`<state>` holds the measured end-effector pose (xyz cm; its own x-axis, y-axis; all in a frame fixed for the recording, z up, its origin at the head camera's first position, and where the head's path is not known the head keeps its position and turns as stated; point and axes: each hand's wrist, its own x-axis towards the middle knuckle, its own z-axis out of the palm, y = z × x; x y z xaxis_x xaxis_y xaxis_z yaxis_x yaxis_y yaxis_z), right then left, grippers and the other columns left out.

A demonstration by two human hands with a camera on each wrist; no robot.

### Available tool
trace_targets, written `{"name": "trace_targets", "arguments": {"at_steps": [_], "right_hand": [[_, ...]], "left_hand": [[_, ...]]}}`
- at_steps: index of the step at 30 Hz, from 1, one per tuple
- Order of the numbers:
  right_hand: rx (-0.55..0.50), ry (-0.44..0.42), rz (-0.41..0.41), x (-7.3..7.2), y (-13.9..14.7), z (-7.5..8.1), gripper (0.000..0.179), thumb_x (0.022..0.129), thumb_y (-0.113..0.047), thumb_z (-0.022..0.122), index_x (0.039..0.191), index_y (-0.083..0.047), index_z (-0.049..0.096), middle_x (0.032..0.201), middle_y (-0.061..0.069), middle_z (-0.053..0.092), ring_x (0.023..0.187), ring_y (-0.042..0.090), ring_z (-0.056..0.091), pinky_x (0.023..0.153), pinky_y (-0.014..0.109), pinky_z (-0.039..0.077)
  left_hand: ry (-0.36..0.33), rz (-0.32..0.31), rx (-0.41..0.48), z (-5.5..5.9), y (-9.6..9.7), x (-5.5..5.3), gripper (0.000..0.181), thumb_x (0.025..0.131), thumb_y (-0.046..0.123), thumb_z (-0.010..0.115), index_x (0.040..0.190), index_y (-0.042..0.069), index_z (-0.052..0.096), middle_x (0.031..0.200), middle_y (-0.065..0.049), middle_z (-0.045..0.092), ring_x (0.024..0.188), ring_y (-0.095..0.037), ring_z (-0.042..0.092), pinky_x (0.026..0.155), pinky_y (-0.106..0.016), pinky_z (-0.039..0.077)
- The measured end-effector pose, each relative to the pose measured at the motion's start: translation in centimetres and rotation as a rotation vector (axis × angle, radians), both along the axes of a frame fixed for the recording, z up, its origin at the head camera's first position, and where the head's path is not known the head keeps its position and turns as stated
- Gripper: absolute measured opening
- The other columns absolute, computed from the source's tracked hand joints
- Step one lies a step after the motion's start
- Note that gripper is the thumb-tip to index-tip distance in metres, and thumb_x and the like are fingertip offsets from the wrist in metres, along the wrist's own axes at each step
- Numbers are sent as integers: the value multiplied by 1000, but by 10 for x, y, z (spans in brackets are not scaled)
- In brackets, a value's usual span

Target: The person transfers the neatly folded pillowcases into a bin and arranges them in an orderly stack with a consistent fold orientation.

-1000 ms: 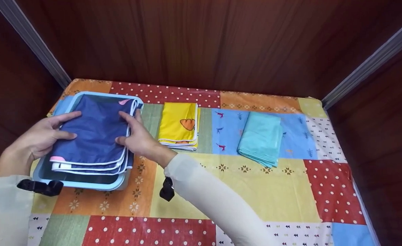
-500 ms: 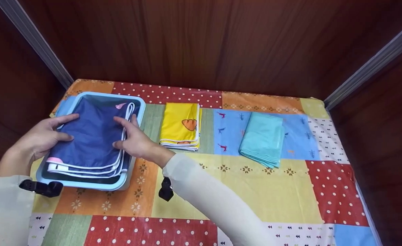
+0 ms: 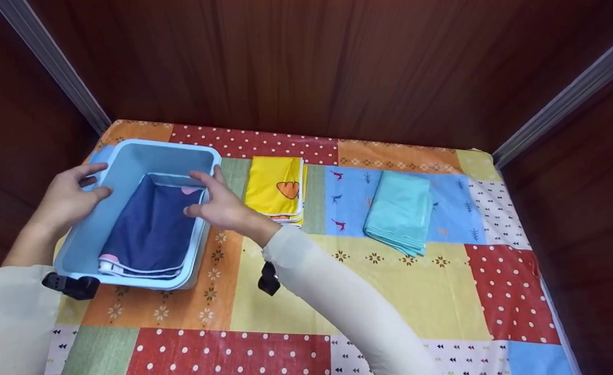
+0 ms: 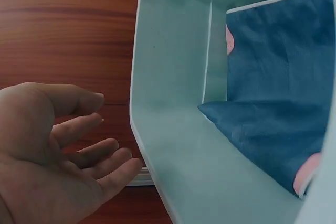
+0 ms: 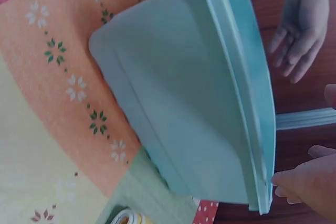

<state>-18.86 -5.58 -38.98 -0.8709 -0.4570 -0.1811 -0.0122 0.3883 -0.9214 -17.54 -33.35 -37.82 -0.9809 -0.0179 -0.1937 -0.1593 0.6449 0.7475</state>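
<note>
A folded dark blue cloth (image 3: 155,229) with white edging and pink patches lies at the bottom of a light blue plastic bin (image 3: 132,161) at the table's left. My left hand (image 3: 72,200) is by the bin's left rim, its fingers loosely bent and holding nothing; the left wrist view shows a gap between this hand (image 4: 63,150) and the bin wall (image 4: 168,87). Over the right rim my right hand (image 3: 222,203) hovers with thumb and fingers spread and nothing between them. The right wrist view catches only part of that hand (image 5: 310,187), beside the bin's rim (image 5: 239,87).
A folded yellow cloth (image 3: 267,179) with a carrot print lies right of the bin. Farther right is a folded teal cloth (image 3: 399,205). A patchwork tablecloth (image 3: 369,291) covers the table, and dark wood panels (image 3: 296,67) enclose its back and sides.
The dark blue cloth has gone from between both hands at rim height down to the bin's floor. Both hands have let it go and moved slightly apart.
</note>
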Motion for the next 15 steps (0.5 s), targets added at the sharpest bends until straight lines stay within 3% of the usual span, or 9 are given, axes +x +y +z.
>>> {"name": "trace_targets", "arguments": {"at_steps": [8, 11, 15], "right_hand": [[57, 46, 12, -8, 17, 1, 75, 92, -12, 69, 159, -15, 36, 171, 14, -3, 156, 29, 11, 118, 45, 33], [97, 80, 24, -10, 24, 2, 75, 94, -16, 68, 161, -17, 33, 171, 11, -7, 156, 28, 7, 116, 44, 36], [249, 206, 54, -10, 35, 2, 74, 100, -33, 62, 163, -20, 26, 171, 7, -11, 157, 26, 1, 118, 43, 34]], "left_hand": [[39, -49, -73, 4, 18, -5, 58, 104, 18, 51, 155, -4, 33, 155, -39, 28, 139, -59, 32, 104, -75, 32], [97, -77, -112, 5, 28, -8, 56, 103, 13, 53, 152, -7, 37, 152, -38, 34, 138, -57, 35, 105, -72, 33], [204, -106, -148, 5, 43, -11, 56, 102, 13, 57, 149, -11, 40, 151, -39, 36, 139, -57, 32, 109, -70, 29]]}}
